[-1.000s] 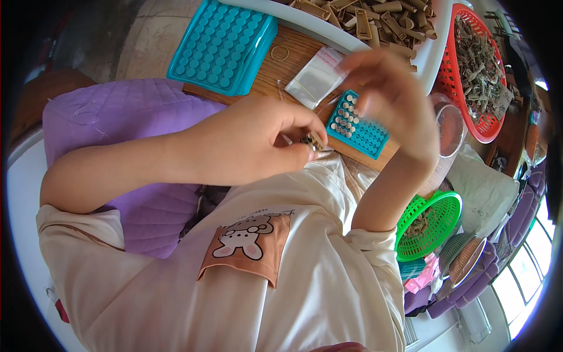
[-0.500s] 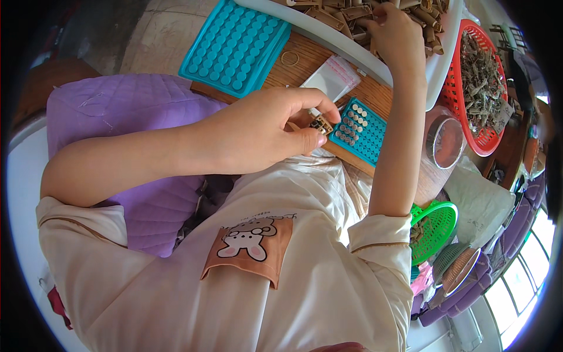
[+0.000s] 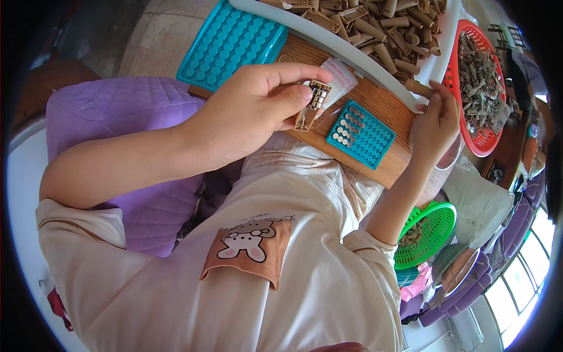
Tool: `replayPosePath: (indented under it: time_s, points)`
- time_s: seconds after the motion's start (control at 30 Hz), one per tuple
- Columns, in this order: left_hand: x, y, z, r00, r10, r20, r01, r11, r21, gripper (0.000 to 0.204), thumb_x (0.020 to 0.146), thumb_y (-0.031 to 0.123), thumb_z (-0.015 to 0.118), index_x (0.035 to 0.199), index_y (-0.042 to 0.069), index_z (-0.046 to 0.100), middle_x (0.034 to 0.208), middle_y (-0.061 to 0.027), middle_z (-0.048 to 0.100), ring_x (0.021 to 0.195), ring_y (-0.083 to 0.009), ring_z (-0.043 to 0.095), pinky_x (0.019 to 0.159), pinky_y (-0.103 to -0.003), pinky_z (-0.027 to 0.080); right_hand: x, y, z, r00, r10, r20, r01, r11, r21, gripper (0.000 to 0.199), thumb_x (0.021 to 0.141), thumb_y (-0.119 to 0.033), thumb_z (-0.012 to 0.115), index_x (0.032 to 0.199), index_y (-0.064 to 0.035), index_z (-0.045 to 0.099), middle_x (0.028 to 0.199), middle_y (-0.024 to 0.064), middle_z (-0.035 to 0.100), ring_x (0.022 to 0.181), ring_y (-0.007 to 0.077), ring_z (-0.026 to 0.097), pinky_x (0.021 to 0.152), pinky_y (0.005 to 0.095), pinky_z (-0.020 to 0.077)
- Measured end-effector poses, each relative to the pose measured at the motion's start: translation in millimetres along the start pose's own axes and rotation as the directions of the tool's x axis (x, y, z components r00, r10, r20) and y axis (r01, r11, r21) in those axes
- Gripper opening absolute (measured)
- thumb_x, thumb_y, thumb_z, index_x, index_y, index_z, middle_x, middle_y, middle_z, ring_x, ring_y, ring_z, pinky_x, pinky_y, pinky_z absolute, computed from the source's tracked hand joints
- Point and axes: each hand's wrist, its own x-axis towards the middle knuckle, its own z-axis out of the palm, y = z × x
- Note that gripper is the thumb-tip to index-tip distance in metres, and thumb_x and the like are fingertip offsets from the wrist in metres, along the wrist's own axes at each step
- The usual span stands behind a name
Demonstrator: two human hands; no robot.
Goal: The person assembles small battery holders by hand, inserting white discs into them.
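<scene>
My left hand [image 3: 252, 105] is closed, thumb and fingers pinching a small brown plastic casing [image 3: 317, 97] with pale and metallic bits in its small compartments. To the right, my right hand [image 3: 437, 123] holds a brown trough-shaped piece [image 3: 419, 89] by its end, at the rim of the white tub [image 3: 352, 50]. Between the hands, a small teal tray [image 3: 375, 141] lies on the wooden table. White and grey discs [image 3: 347, 130] sit in its left part.
Many loose brown pieces [image 3: 381, 29] fill the tub. A larger teal tray [image 3: 229, 44] stands at the far left, with a clear bag [image 3: 337, 82] nearby. A red basket [image 3: 472, 126] and a green basket [image 3: 437, 234] stand at the right. Purple quilted fabric [image 3: 129, 105] lies left.
My right hand has come out of the tub toward me, now with a brown piece. My left hand has lifted and tilted the casing. The small tray has shifted right and turned.
</scene>
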Motion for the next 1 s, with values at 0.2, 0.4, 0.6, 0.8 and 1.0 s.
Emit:
replayPosePath:
  time_s: [0.2,0.4,0.6,0.8,1.0]
  points:
    - [-1.1,5.6,0.5,0.999,0.005,-0.034,0.000,0.988,0.152,0.031,0.089,0.010,0.037,0.118,0.000,0.040,0.107,-0.0083,0.052,0.099,-0.0127,0.049,0.086,-0.028,0.040,-16.6,3.5,-28.8,0.984,0.152,0.095,-0.168,0.967,0.193,0.011,0.079,-0.002,0.051,0.086,0.0037,0.057,0.079,0.0028,0.055,0.061,0.0050,0.050,0.053,0.0153,0.0388]
    - [0.1,3.3,-0.1,0.997,0.078,0.019,-0.079,0.995,0.060,0.030,0.089,0.009,0.038,0.118,0.002,0.039,0.108,-0.0095,0.052,0.101,-0.0143,0.049,0.087,-0.028,0.039,-26.2,9.0,-30.7,0.989,0.146,0.032,-0.149,0.979,0.140,0.017,0.075,-0.002,0.058,0.091,0.0035,0.056,0.079,0.0054,0.058,0.070,0.0092,0.055,0.061,0.0179,0.0433]
    - [-1.4,2.0,0.5,0.994,0.092,0.054,-0.095,0.993,0.065,0.031,0.088,0.011,0.041,0.117,0.003,0.039,0.107,-0.0089,0.052,0.102,-0.0138,0.049,0.087,-0.027,0.039,-47.9,-6.7,-30.1,0.978,0.207,0.029,-0.209,0.963,0.168,0.022,0.073,0.001,0.060,0.094,0.0036,0.054,0.085,0.0079,0.059,0.076,0.0109,0.056,0.064,0.0191,0.0455]
    - [-2.9,0.1,3.0,0.981,0.183,0.063,-0.190,0.970,0.153,0.034,0.085,0.016,0.048,0.115,0.002,0.041,0.105,-0.0063,0.051,0.101,-0.0115,0.049,0.082,-0.023,0.039,-97.5,-62.4,10.7,0.900,0.193,0.390,-0.422,0.607,0.674,0.026,0.073,0.003,0.060,0.097,0.0038,0.052,0.090,0.0076,0.057,0.076,0.0108,0.055,0.067,0.0204,0.0461]
    - [-4.9,-2.7,4.9,0.957,0.282,0.064,-0.285,0.958,0.039,0.037,0.083,0.019,0.053,0.114,0.001,0.042,0.105,-0.0074,0.050,0.099,-0.0120,0.048,0.084,-0.024,0.039,-107.5,-82.3,29.7,0.917,0.111,0.383,-0.366,0.616,0.698,0.026,0.073,0.004,0.061,0.097,0.0047,0.052,0.090,0.0098,0.058,0.079,0.0131,0.057,0.069,0.0221,0.0466]
